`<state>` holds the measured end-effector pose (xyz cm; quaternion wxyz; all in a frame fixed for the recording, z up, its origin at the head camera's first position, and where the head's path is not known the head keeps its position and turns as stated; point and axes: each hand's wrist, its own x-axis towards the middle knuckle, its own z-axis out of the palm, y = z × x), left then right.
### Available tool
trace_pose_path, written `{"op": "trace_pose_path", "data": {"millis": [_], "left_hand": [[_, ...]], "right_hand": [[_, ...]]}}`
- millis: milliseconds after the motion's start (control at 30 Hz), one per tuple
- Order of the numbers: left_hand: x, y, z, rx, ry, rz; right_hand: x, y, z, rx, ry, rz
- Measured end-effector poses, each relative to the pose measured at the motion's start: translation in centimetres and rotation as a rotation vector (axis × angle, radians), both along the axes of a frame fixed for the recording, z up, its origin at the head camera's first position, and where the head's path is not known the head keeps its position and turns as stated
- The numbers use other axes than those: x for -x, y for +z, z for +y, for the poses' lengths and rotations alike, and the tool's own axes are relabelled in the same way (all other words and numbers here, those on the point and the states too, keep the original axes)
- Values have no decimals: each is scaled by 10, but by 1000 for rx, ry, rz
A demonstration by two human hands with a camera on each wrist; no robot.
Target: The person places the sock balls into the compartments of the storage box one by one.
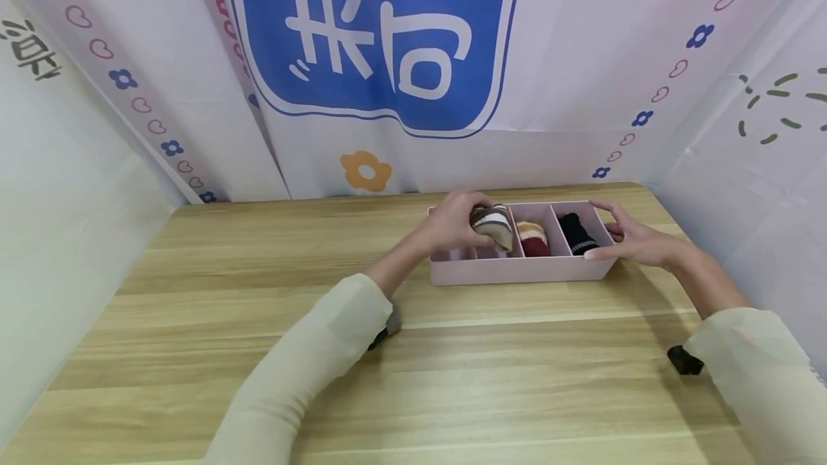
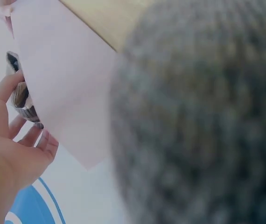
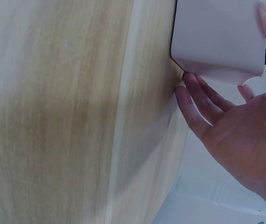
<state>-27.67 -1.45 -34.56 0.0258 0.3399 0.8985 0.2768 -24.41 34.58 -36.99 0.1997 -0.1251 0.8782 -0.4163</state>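
Observation:
A pink divided storage box [image 1: 517, 270] stands near the table's back edge. My left hand [image 1: 454, 222] holds a rolled sock [image 1: 494, 228] with brown, white and beige stripes, thumb on the near side, over the left part of the box. In the left wrist view the same striped sock [image 2: 22, 95] shows between thumb and fingers at the box rim. A red, white and yellow rolled sock [image 1: 533, 239] sits in the compartment to its right, and a black rolled sock [image 1: 575, 234] in the rightmost one. My right hand [image 1: 636, 239] grips the box's right end, thumb on the front rim.
The box rests on a wood-grain table [image 1: 271, 364]. A printed white cloth [image 1: 568, 92] hangs close behind it, with cloth walls at both sides. A small black device [image 1: 685, 360] shows beneath the right sleeve. Blurred grey knit [image 2: 198, 112] covers much of the left wrist view.

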Motion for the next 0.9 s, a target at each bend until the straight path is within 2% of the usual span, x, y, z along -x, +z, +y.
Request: {"op": "trace_pose_path", "data": {"millis": [367,533,633,900], "left_hand": [[3,0,14,156,-9,24],[5,-6,19,267,8,62],[6,-11,21,306,-18,62],[7,-15,21,271,-58,25]], "right_hand": [[-2,2,-2,7,2,12],[-2,2,-2,0,0,12],[-2,2,-3,-1,-1,9],[-2,3,-3,3,1,12]]}}
